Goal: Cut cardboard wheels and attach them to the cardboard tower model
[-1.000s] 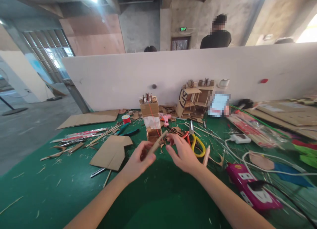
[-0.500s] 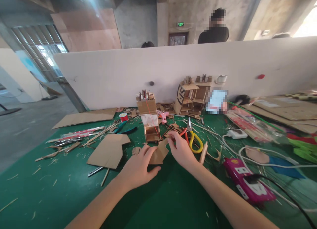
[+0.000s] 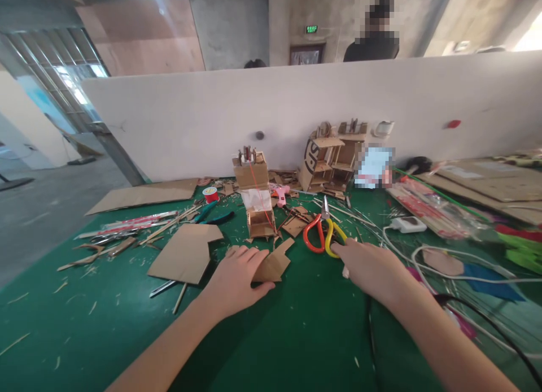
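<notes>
My left hand (image 3: 237, 276) steadies a small cut cardboard piece (image 3: 275, 263), its fingers over the left side and its thumb by the lower edge. A narrow tab juts from the piece at the upper right. My right hand (image 3: 372, 268) has its curled fingers at the yellow handle of the scissors (image 3: 314, 235), which lie blades away from me; their other handle is red. Part of the grip is hidden behind the hand. Straight ahead stands a small cardboard model (image 3: 250, 177) with a red thread down its front. A larger cardboard sheet (image 3: 182, 255) lies left of my left hand.
Behind the model lies a pink glue gun (image 3: 280, 195). Teal-handled pliers (image 3: 212, 212) and a red thread spool (image 3: 210, 195) sit to the left. Cardboard shelves (image 3: 324, 163) stand by the white partition (image 3: 190, 121). White cables and a charger (image 3: 409, 225) are on the right.
My right hand has left the cardboard piece and moved right to the scissors' yellow handle. My left hand stays on the piece. The view has tilted slightly down.
</notes>
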A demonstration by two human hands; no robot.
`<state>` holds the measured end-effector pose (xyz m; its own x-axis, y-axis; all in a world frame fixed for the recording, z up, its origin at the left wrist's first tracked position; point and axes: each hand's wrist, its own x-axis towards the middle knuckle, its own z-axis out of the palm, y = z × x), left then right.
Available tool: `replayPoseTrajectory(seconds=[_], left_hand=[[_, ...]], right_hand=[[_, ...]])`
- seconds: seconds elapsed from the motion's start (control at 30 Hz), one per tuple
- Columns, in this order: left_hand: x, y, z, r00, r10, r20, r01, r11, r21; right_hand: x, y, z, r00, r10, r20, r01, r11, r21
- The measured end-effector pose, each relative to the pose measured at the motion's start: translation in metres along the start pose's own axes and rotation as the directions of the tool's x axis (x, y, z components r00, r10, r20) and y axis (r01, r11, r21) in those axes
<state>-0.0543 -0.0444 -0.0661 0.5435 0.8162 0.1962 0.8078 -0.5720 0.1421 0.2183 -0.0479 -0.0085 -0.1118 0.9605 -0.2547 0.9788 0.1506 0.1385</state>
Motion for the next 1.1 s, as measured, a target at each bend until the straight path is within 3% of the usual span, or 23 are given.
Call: replayPoseTrajectory(seconds=[0.23,0.33,0.47,0.53,0.63,0.77,0.9,0.97,1.0,1.07,1.1], left_hand=[[0.001,0.000,0.003,1.000,-0.001,-0.028,0.000,1.000,-0.029],[0.002,0.000,0.007,0.998,-0.059,-0.038,0.055,0.992,-0.113],[0.003,-0.001,0.008,0.987,-0.150,-0.055,0.121,0.927,-0.356],[0.005,0.000,0.004,0.979,-0.202,0.003,0.173,0.830,-0.531],[0.006,0.004,-0.003,0.962,-0.249,0.114,0.246,0.601,-0.761],[0.007,0.008,-0.010,0.958,-0.272,0.092,0.196,0.386,-0.901],[0.008,0.010,-0.011,0.945,-0.319,0.069,0.157,0.259,-0.953],[0.009,0.009,-0.011,0.937,-0.342,0.068,0.155,0.233,-0.960],[0.010,0.009,-0.011,0.935,-0.349,0.063,0.151,0.232,-0.961],[0.010,0.008,-0.011,0.933,-0.357,0.041,0.136,0.245,-0.960],[0.010,0.007,-0.011,0.932,-0.361,0.034,0.132,0.250,-0.959]], right_hand=[[0.005,0.007,0.027,0.995,0.017,-0.099,-0.008,0.996,0.089],[0.005,0.005,0.024,0.992,0.029,-0.126,-0.024,0.999,0.041],[0.010,-0.007,0.013,0.962,0.113,-0.249,-0.107,0.994,0.037],[0.020,-0.013,0.010,0.955,0.178,-0.239,-0.155,0.982,0.110],[0.042,-0.019,0.012,0.945,0.257,-0.203,-0.212,0.953,0.217],[0.064,-0.019,0.020,0.927,0.300,-0.224,-0.221,0.922,0.318],[0.068,-0.010,0.029,0.906,0.346,-0.243,-0.240,0.894,0.378],[0.069,-0.002,0.033,0.870,0.424,-0.250,-0.223,0.792,0.568],[0.070,0.003,0.034,0.844,0.476,-0.248,-0.177,0.683,0.708],[0.074,0.011,0.035,0.797,0.567,-0.208,0.011,0.331,0.944],[0.076,0.013,0.035,0.794,0.576,-0.194,0.082,0.215,0.973]])
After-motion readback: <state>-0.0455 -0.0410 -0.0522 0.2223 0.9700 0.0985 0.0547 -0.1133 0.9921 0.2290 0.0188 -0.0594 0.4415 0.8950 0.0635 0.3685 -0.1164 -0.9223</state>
